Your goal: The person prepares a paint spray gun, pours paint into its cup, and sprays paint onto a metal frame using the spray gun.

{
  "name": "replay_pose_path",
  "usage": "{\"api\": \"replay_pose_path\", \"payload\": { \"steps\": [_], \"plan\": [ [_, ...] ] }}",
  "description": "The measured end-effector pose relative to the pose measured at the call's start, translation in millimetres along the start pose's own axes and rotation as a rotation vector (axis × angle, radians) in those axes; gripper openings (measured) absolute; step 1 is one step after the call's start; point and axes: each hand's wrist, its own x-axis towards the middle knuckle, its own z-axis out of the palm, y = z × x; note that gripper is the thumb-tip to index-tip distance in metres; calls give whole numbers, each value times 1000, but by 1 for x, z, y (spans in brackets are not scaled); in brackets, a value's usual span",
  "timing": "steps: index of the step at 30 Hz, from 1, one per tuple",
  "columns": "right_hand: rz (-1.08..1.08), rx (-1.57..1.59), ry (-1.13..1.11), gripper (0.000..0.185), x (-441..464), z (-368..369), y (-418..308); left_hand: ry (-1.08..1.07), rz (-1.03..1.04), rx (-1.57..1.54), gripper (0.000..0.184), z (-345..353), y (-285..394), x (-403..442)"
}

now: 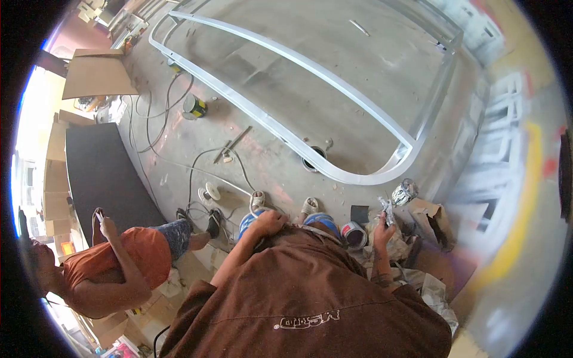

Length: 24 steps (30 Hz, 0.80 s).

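Observation:
In the head view my left hand (271, 222) is closed at my waist on a pale hose (225, 180), which runs down to the floor and away to the upper left. My right hand (384, 230), out to the right, is closed around a spray gun (387, 210) with a whitish, stained surface, pointing away from me. Beyond my feet lies a long silver-grey metal frame (239, 102) with a rounded end. Below the right hand stands an open paint can (354, 235).
At the left another person (122, 262) in an orange top stands beside a dark panel (101, 173). A green-and-yellow can (194, 106), a white spool (209, 193) and loose cables lie on the floor. An open cardboard box (433, 224) is at the right.

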Motion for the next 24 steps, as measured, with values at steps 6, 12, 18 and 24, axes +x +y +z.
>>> {"api": "replay_pose_path", "payload": {
  "steps": [6, 12, 18, 24],
  "plan": [
    [-12, -76, 38, 28, -15, -6, -30, -7, 5, -6, 56, 9, -32, 15],
    [74, -179, 78, 29, -32, 1, -48, 2, 60, -48, 59, -17, -28, -4],
    [122, -13, 75, 30, -60, 41, -70, 35, 87, -101, 58, -50, -70, -27],
    [57, -117, 63, 31, -85, 113, -76, 110, 152, -140, 54, -63, -174, -25]
  ]
}}
